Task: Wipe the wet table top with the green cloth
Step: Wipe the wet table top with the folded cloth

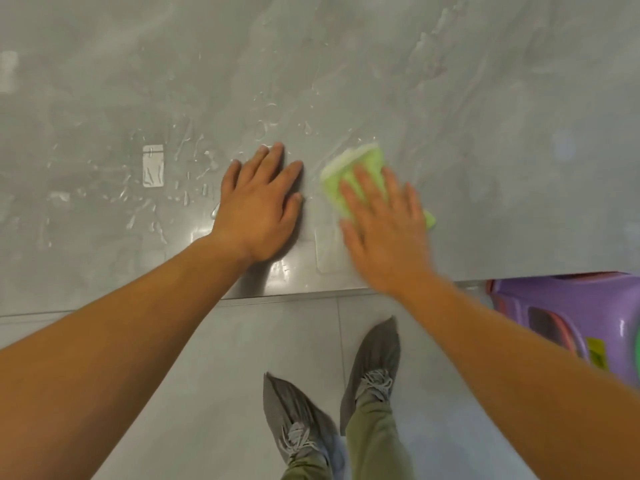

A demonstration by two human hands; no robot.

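Observation:
The grey marbled table top point(450, 98) fills the upper part of the view. Water streaks and drops point(194, 161) glisten on its left and middle. A folded green cloth point(353, 164) with a pale edge lies flat on the table near the front edge. My right hand point(384, 223) presses down on the cloth with fingers spread; the cloth's near part is hidden under the palm, and the hand looks motion-blurred. My left hand point(259, 206) rests flat on the wet table just left of the cloth, fingers apart, holding nothing.
The table's front edge point(294, 295) runs across the middle of the view. Below it are a grey tiled floor and my two feet point(374, 362) in grey shoe covers. A purple plastic stool point(571, 313) stands at the right under the table edge.

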